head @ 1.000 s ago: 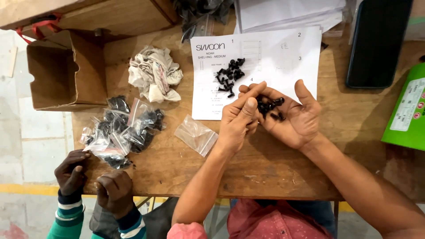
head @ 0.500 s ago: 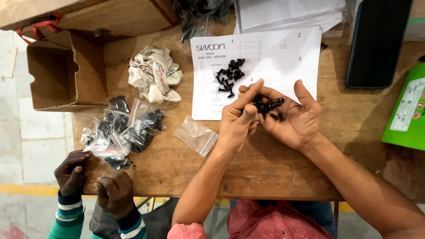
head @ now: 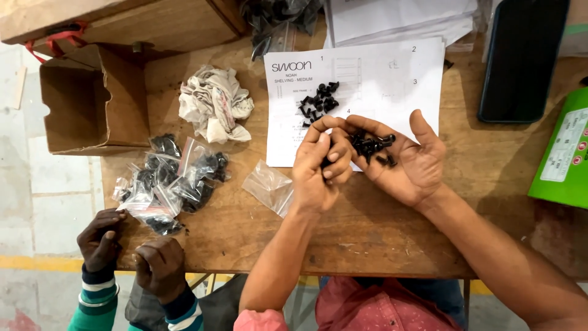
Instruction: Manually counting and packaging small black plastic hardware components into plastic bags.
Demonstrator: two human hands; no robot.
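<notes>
The person's right hand [head: 407, 162] lies palm up and open over the near edge of a printed sheet [head: 380, 79], cupping a small heap of black screws [head: 370, 146]. The left hand [head: 320, 168] leans in from the left, its fingers [head: 334, 156] curled and pinched at the edge of that heap; it looks as though they hold a screw or two, though I cannot tell for sure. A second loose cluster of black screws [head: 318, 103] sits on the sheet just beyond the hands. An empty clear bag [head: 269, 187] lies on the wooden surface [head: 490, 165] just left of the left hand, and filled bags [head: 168, 181] are piled further left. At the near left corner, another person's hands [head: 131, 251] rest on the edge.

It looks like sorting or counting out of the palm. Any further pick would need a fine pinch while the open palm stays level.
</notes>
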